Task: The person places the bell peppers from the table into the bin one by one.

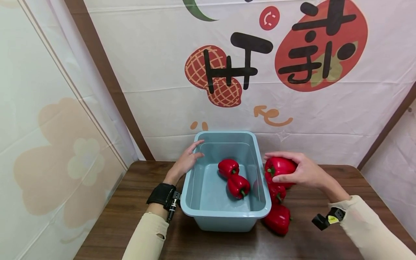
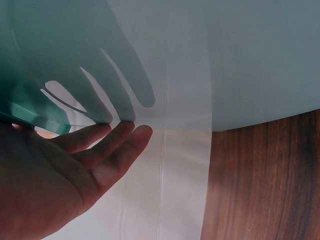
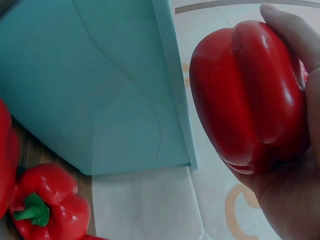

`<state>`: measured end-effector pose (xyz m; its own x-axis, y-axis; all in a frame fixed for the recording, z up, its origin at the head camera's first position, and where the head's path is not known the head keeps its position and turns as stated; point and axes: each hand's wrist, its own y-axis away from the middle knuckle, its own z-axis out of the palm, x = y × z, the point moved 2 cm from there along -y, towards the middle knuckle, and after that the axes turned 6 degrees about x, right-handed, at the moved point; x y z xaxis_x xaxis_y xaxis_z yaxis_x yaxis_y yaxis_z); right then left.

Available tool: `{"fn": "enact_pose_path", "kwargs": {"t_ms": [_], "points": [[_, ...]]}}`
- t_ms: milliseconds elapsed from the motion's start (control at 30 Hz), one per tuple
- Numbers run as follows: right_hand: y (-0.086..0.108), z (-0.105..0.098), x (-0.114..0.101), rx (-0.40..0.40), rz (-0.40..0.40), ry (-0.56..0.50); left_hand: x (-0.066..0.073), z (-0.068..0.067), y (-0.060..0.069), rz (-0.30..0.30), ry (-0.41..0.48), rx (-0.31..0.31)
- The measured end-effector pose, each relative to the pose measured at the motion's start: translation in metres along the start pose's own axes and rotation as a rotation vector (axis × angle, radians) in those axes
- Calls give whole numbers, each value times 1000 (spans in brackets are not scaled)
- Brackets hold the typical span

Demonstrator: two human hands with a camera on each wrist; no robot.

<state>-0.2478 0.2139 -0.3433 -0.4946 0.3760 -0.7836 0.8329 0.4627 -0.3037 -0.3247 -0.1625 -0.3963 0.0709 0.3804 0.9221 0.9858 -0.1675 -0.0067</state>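
My right hand (image 1: 307,171) holds a red bell pepper (image 1: 282,166) above the table, just outside the right rim of a light blue plastic basin (image 1: 227,213). In the right wrist view, thumb and fingers curve round this bell pepper (image 3: 245,100). My left hand (image 1: 185,163) is at the basin's left rim. The left wrist view shows its fingers (image 2: 120,155) fairly straight, their tips at the outer wall. Inside the basin lie two red bell peppers, one farther back (image 1: 228,168) and one nearer (image 1: 238,186), touching. More bell peppers (image 1: 277,218) rest along the basin's right side, partly hidden.
The basin stands on a dark wooden table (image 1: 318,224). A printed white cloth (image 1: 162,101) hangs behind, close to the basin's far end, and another cloth (image 1: 48,151) hangs on the left. Each wrist wears a strap with a device.
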Motion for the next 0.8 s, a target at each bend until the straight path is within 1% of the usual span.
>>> {"fn": "enact_pose_path", "kwargs": {"t_ms": [200, 367, 533, 700, 800], "points": [[-3, 5, -3, -9, 16, -7, 0, 1, 0, -12, 10, -5], [-7, 9, -5, -10, -12, 6, 0, 0, 0, -2, 3, -7], [-11, 14, -7, -26, -38, -15, 0, -1, 0, 10, 1, -15], [-14, 18, -8, -41, -45, -32, 1, 0, 1, -1, -1, -5], [-14, 19, -8, -41, -45, -24, 1, 0, 1, -5, -8, 1]]}}
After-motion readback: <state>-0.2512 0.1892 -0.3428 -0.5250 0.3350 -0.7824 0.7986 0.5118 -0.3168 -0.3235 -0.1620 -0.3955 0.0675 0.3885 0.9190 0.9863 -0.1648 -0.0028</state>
